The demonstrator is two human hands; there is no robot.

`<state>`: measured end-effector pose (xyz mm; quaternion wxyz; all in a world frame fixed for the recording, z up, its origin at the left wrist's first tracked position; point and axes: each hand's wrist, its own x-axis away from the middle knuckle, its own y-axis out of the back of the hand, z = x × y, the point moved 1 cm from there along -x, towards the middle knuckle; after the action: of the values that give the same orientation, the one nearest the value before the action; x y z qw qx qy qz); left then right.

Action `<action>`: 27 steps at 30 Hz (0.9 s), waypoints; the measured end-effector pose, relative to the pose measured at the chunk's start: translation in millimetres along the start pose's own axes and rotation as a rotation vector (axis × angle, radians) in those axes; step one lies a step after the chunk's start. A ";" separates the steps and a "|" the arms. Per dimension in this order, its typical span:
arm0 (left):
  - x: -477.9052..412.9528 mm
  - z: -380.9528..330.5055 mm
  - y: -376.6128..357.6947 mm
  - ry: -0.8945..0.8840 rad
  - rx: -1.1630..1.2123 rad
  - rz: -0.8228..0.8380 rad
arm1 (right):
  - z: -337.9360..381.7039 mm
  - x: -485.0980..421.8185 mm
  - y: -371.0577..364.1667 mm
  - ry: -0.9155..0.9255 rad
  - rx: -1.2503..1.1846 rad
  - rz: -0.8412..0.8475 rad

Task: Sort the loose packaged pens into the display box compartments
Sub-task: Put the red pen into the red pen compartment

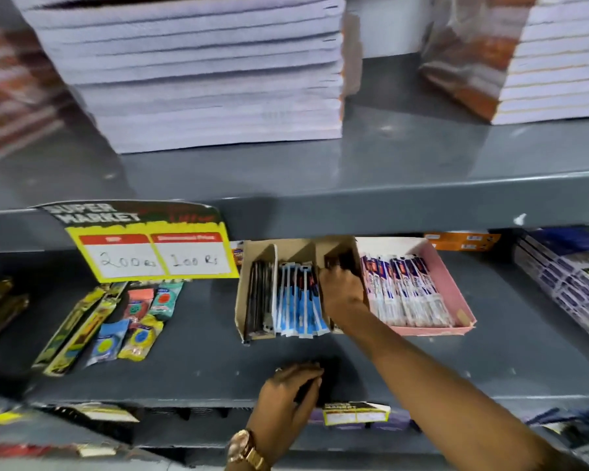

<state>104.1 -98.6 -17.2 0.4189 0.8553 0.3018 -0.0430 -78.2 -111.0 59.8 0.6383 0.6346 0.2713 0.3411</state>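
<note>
A brown cardboard display box [240, 294] with three compartments stands on the grey shelf. Its left compartment holds dark packaged pens [259, 299], the middle one blue-and-white packaged pens [298, 300]. My right hand [342, 294] reaches into the right compartment, fingers closed on dark packaged pens [340, 261]. Nearer the shelf's front edge, my left hand [288, 394] grips a bundle of dark packaged pens [322, 382] resting on the shelf. A pink tray [456, 300] to the right of the box holds white-and-purple packaged pens [405, 294].
A yellow price sign [150, 248] hangs from the upper shelf edge. Loose colourful packets [116, 321] lie left of the box. Stacks of notebooks [198, 69] fill the upper shelf. Blue-and-white packs [565, 280] sit at the right, an orange box [461, 241] behind the tray.
</note>
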 end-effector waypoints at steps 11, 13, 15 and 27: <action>-26.7 6.2 -4.4 0.020 -0.380 0.280 | -17.6 99.9 -30.7 -0.008 -0.242 -0.026; -39.4 7.9 -10.3 0.006 -0.478 0.287 | -21.2 99.1 -40.9 0.013 -0.218 0.012; -52.6 9.8 -14.5 -0.007 -0.556 0.269 | -21.6 88.8 -44.5 0.021 -0.168 0.041; -31.7 1.6 -3.5 0.016 -0.599 0.248 | -20.5 93.5 -50.3 0.033 -0.196 -0.061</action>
<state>76.7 -113.4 -10.3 0.6517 0.7246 0.1976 0.1056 -31.7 -23.4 16.8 0.7028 0.5549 0.2663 0.3565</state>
